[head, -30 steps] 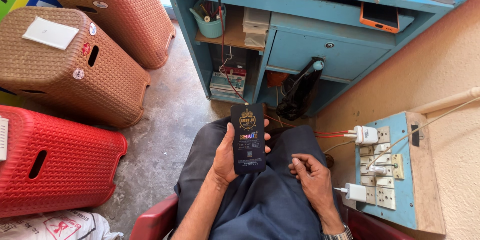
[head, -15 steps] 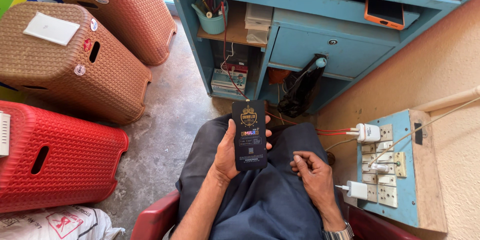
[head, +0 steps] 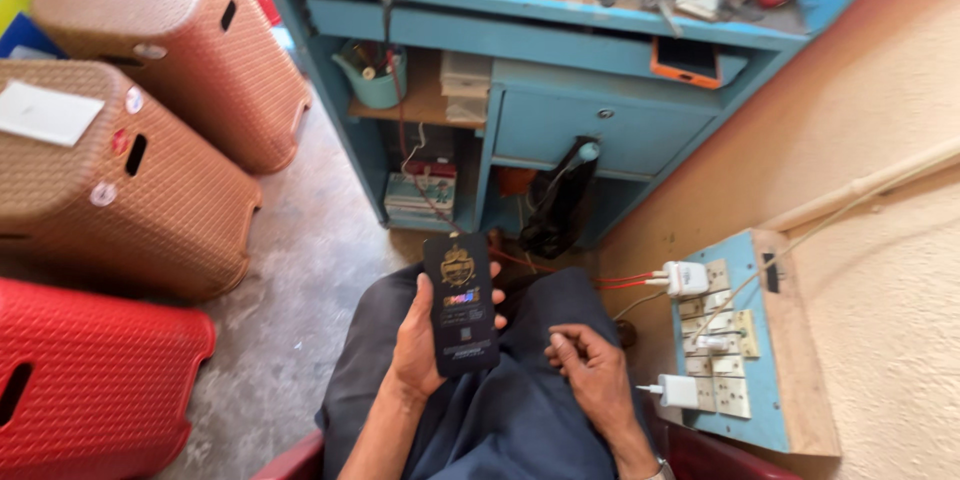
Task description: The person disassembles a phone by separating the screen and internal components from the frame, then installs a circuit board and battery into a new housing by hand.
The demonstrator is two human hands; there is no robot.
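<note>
Cramped workshop corner, seen from a seated person's lap, dark blue trousers filling the near foreground. Left hand (head: 425, 345) grips a flat, dark rectangular retail packet with gold printing (head: 459, 302), fingers wrapped round its edges, held upright over the knees. Right hand (head: 595, 372) rests loosely curled on the right thigh, just beside the packet, holding nothing. Judged step: inspecting the packet before opening; a next move would call for the free hand to take its upper edge. Right of the packet, a blue wooden switchboard with white chargers (head: 745, 350). Left of it, red and brown woven plastic stools (head: 130, 190). Beyond it, a blue workbench (head: 560, 50) strewn with tools.
</note>
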